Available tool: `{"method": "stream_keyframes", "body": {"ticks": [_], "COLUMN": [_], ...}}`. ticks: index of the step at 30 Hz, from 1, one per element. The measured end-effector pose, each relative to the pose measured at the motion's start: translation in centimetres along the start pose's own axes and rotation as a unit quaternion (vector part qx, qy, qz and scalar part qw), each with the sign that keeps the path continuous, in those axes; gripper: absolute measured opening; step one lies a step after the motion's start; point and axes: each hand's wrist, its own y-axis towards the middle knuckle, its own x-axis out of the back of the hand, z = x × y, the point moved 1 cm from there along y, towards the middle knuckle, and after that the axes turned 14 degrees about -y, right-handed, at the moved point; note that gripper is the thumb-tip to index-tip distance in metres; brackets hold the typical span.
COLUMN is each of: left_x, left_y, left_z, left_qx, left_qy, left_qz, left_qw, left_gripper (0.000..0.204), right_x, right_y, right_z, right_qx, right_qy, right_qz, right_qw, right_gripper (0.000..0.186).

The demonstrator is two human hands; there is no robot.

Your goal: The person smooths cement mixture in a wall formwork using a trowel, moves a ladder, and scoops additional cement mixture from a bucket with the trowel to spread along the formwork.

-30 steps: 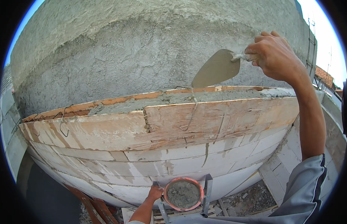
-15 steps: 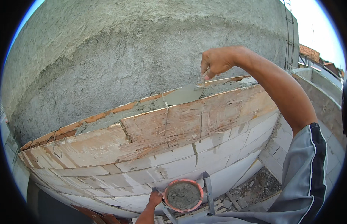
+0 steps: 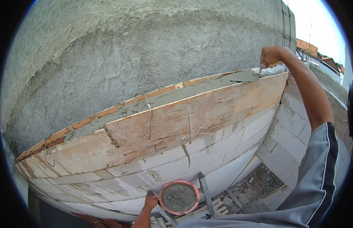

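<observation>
One head view: right hand at two o'clock, fingers wrapped round handle of pointed trowel, blade flat on wet mortar inside plywood formwork. Trowel looks light, stiff; hold by handle. Mortar likely soft, heavy. Left hand, seven o'clock, curled beside bucket; can't tell if gripping rim or ladder.

on the ladder, between its rails, a bucket of mortar. in the trough of boards above the block wall, wet mix along most of its length. on the ground, loose rubble and slats.
</observation>
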Motion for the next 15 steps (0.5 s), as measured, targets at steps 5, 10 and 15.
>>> {"method": "stream_keyframes", "body": {"ticks": [5,10,15], "left_x": [0.5,-0.6,-0.8], "left_y": [1.2,2.1,-0.1], "left_z": [-1.6,-0.1,-0.9], "left_qx": [0.056,0.072,0.133], "left_qy": [-0.049,-0.039,-0.085], "left_qz": [0.000,0.006,0.000], "left_qw": [0.997,0.997,0.988], "left_gripper": [0.042,0.046,0.048], "right_x": [-2.1,-4.7,-2.4], "right_y": [-2.4,-4.2,-8.8], "right_z": [-8.3,-4.4,13.4], "right_qx": [-0.046,-0.039,0.056], "right_qy": [-0.025,0.037,0.433], "right_qz": [-0.224,-0.466,-0.278], "right_qw": [0.973,0.883,0.856], "right_gripper": [0.018,0.038,0.025]}}
